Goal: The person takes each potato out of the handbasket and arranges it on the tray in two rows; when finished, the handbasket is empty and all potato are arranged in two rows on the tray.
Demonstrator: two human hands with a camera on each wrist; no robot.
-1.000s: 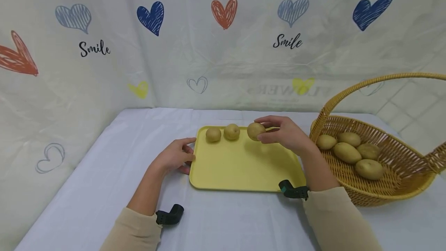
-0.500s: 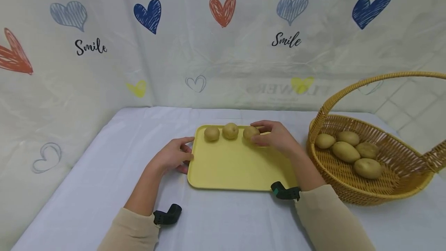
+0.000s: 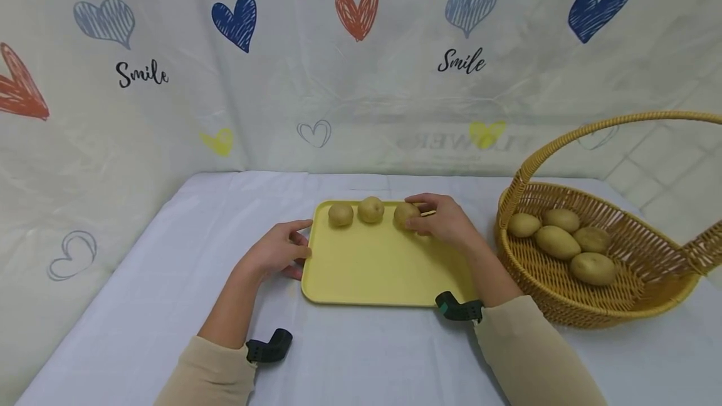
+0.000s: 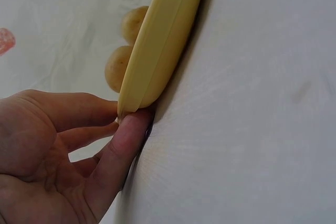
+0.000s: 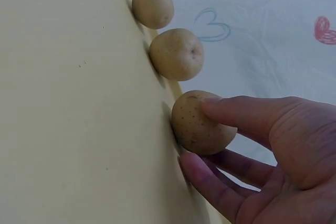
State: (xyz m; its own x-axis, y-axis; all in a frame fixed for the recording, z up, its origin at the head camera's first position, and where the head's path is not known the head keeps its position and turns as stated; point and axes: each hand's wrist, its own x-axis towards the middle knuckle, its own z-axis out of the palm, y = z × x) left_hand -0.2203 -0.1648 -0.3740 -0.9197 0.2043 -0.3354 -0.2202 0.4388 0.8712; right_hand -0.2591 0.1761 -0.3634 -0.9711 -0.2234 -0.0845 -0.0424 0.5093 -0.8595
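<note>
My right hand (image 3: pixel 442 219) pinches a round tan potato (image 5: pixel 197 124) between thumb and fingers, low at the back right of the yellow tray (image 3: pixel 372 274). Two more potatoes, one in the middle (image 3: pixel 370 210) and one further left (image 3: pixel 341 214), sit in line with it along the tray's far edge. At the tray's left side, my left hand (image 3: pixel 276 248) touches the rim with its fingertips. The left wrist view shows those fingertips (image 4: pixel 131 129) against the outer edge, the fingers only slightly bent.
A wicker basket (image 3: pixel 626 311) with a tall arched handle stands to the right, near my right forearm, holding several potatoes (image 3: pixel 558 243). White cloth (image 3: pixel 350 356) covers the table. Behind hangs a heart-printed sheet (image 3: pixel 389 80).
My right hand has lowered its potato to the tray, slightly leftward, beside the other two, and still holds it. My left hand stays at the tray's edge; the view shifts a little.
</note>
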